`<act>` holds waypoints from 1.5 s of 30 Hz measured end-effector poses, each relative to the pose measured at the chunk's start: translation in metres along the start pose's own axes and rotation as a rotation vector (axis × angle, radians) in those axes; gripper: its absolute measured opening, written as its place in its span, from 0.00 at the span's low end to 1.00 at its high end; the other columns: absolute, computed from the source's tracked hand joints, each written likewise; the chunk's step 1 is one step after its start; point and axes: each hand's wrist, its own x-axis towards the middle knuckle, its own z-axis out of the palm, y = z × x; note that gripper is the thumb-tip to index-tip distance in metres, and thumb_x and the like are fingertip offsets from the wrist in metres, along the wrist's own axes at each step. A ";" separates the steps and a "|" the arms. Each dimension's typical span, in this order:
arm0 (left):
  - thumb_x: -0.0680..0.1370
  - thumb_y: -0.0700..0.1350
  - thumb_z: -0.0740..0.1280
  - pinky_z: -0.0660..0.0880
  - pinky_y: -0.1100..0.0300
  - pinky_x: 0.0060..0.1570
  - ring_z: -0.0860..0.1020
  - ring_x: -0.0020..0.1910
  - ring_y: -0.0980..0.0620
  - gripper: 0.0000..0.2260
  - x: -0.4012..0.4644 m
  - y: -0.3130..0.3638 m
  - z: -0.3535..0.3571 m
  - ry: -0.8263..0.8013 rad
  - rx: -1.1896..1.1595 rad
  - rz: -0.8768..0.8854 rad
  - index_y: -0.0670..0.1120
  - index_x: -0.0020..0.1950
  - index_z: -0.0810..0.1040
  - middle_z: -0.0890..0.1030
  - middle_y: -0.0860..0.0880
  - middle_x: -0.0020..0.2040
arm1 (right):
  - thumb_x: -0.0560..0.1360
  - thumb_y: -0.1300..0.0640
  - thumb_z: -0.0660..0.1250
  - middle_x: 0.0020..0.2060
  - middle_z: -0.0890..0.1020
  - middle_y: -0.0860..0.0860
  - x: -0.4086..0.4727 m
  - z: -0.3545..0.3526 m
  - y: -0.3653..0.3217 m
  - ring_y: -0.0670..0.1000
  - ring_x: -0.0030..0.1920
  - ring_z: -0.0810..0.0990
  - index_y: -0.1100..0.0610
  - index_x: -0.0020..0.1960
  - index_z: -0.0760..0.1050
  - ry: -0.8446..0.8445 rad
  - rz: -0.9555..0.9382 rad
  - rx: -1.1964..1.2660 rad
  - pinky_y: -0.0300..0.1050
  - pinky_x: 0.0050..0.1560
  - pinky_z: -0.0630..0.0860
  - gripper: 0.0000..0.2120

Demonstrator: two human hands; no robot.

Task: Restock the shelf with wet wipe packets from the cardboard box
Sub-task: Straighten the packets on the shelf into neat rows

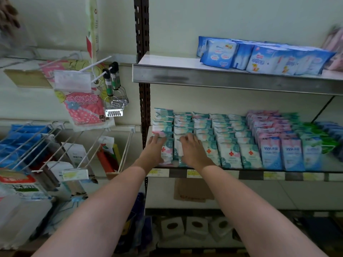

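Rows of white-and-teal wet wipe packets (230, 154) with red crosses stand upright on the middle shelf (250, 175). My left hand (154, 151) lies on the front packet of the leftmost row, with its fingers spread over the packet's top edge. Against the front packet of the second row rests my right hand (193, 151), fingers stretched over its top. Both hands touch the packets; no closed grip shows. The cardboard box is not clearly in view.
Pink and blue wipe packets (282, 153) fill the shelf to the right. Blue packs (259, 56) sit on the upper shelf. Left of the brown upright (142, 52) hang peg hooks (96, 64) with goods. A brown flap (191, 190) hangs under the shelf.
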 end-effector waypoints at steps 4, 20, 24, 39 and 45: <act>0.69 0.41 0.78 0.55 0.48 0.75 0.52 0.78 0.43 0.46 0.005 -0.003 -0.003 -0.062 0.033 -0.019 0.49 0.79 0.54 0.53 0.43 0.79 | 0.72 0.60 0.73 0.68 0.65 0.55 -0.005 0.001 0.014 0.59 0.69 0.64 0.55 0.74 0.62 -0.041 0.011 0.029 0.53 0.67 0.65 0.35; 0.67 0.61 0.76 0.46 0.40 0.76 0.47 0.78 0.41 0.48 0.012 0.017 0.000 -0.053 0.265 -0.007 0.54 0.79 0.52 0.51 0.45 0.79 | 0.69 0.49 0.78 0.76 0.61 0.53 0.007 0.016 0.029 0.56 0.76 0.58 0.55 0.80 0.54 -0.064 -0.076 0.065 0.50 0.74 0.58 0.49; 0.67 0.58 0.77 0.48 0.44 0.77 0.46 0.79 0.42 0.50 0.017 0.016 0.000 -0.100 0.255 -0.007 0.52 0.79 0.50 0.49 0.45 0.80 | 0.69 0.50 0.78 0.76 0.60 0.53 0.016 0.026 0.024 0.56 0.76 0.58 0.56 0.80 0.54 0.006 -0.062 0.049 0.49 0.75 0.56 0.48; 0.74 0.49 0.73 0.41 0.49 0.74 0.36 0.78 0.44 0.47 0.030 0.010 0.004 0.003 0.306 -0.027 0.51 0.80 0.42 0.39 0.47 0.80 | 0.68 0.55 0.78 0.73 0.64 0.53 0.047 0.037 0.025 0.56 0.74 0.60 0.55 0.77 0.59 0.106 -0.044 0.091 0.49 0.76 0.58 0.43; 0.70 0.53 0.76 0.38 0.51 0.71 0.37 0.78 0.45 0.52 0.032 0.011 -0.001 -0.025 0.264 -0.035 0.51 0.80 0.42 0.38 0.49 0.80 | 0.66 0.55 0.78 0.70 0.66 0.53 0.052 0.027 0.023 0.56 0.71 0.64 0.54 0.74 0.62 0.067 -0.037 0.025 0.52 0.72 0.60 0.41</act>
